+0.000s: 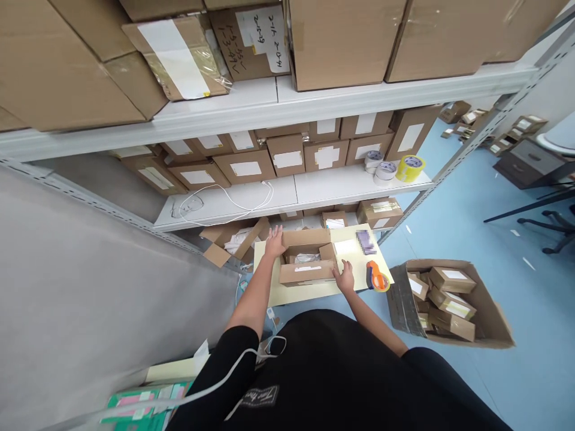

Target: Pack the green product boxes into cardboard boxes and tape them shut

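An open cardboard box [300, 276] stands on a pale yellow tabletop, its flaps raised. Inside it lie white items [307, 258] too small to make out. My left hand [275, 242] rests at the box's back left corner, fingers stretched out and grasping nothing. By the right front corner, my right hand [345, 278] has its fingers apart, the thumb side close to or touching the cardboard. To the right of that hand lies an orange and blue tape dispenser [376, 277]. A white paper [345, 248] and a blurred purple item [366, 242] lie behind it.
Left of the table is another open box [220, 254] with white contents. A large carton [399, 308] of small boxes stands on the floor at right. Shelving [269, 114] ahead holds boxes, a white cable [245, 211] and yellow tape rolls [409, 169].
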{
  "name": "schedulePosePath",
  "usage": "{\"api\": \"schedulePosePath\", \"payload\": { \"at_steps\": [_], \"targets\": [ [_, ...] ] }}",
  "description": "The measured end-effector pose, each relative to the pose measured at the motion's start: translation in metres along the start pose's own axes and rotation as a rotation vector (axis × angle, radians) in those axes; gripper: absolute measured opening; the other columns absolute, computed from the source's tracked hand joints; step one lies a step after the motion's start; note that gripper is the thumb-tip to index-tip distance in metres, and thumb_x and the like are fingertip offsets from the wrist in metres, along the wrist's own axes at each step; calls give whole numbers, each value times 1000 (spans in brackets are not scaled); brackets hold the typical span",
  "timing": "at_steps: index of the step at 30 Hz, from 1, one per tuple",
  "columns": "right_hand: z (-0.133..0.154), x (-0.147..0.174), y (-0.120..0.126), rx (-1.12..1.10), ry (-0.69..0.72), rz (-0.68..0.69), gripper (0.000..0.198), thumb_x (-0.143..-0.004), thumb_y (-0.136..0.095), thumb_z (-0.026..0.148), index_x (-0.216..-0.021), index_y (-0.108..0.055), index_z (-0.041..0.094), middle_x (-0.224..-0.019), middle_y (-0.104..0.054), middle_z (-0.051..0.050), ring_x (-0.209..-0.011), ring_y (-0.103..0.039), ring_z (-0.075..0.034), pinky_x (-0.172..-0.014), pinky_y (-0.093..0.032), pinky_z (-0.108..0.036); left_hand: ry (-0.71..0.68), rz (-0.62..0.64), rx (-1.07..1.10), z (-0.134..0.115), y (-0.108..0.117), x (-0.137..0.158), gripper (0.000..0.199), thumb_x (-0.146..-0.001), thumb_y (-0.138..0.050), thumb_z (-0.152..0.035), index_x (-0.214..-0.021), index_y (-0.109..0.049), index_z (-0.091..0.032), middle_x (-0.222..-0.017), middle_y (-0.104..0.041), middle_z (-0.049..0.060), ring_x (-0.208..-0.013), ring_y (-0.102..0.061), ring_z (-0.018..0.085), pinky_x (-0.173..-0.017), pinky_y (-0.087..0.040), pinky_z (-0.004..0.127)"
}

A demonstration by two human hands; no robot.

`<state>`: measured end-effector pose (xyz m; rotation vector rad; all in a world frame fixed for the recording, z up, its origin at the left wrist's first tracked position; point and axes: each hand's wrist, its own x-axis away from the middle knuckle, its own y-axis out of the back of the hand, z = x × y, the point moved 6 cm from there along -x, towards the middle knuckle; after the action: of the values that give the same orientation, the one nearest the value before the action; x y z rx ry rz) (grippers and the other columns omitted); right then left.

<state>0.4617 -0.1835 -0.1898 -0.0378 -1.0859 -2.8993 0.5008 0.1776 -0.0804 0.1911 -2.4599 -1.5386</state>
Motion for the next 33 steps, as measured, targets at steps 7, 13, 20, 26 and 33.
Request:
{"api": "schedulePosePath", "payload": {
  "at_steps": [7, 13, 20, 26, 33],
  "targets": [
    [4, 5, -8, -50, -137, 47, 53, -92, -54, 37, -140, -57, 15, -157, -45, -23, -139, -55, -35, -110, -50, -50, -139, 111, -159, -20, -5, 12, 45, -85, -71, -45, -123, -76, -21, -129, -68, 17, -130, -57, 39, -114, -41, 49],
    [12, 3, 4, -80, -71, 47, 57, -97, -50, 43, -146, -54, 13, -164, -39, -22, -147, -47, -34, -115, -46, -49, -155, 264, -183, -25, -63, 69, 74, -78, -79, -54, -143, -65, -23, -164, -44, 16, -154, -33, 43, -124, -28, 54],
    [-6, -20, 48, -71, -14, -74, 60, -95, -50, 37, -149, -50, 12, -163, -41, -22, -150, -42, -32, -122, -38, -50, -85, 338, -223, -14, -95, 95, 125, -65, -81, -73, -168, -28, -25, -177, -5, 18, -161, -3, 49, -125, -13, 65],
    [-43, -31, 71, 20, -17, -124, 59, -93, -54, 34, -148, -51, 13, -160, -45, -21, -149, -42, -34, -121, -39, -51, -65, 357, -389, -18, -108, 93, 128, -69, -77, -77, -170, -18, -25, -177, 1, 19, -160, 2, 50, -125, -8, 68],
    [-118, -23, 88, 97, -140, -33, 61, -84, -60, 27, -144, -54, 16, -146, -57, -18, -138, -51, -34, -117, -39, -50, -47, 328, -447, -38, -123, 102, 120, -75, -70, -81, -170, -20, -28, -177, 1, 21, -159, -2, 53, -122, -8, 72]
  ]
}}
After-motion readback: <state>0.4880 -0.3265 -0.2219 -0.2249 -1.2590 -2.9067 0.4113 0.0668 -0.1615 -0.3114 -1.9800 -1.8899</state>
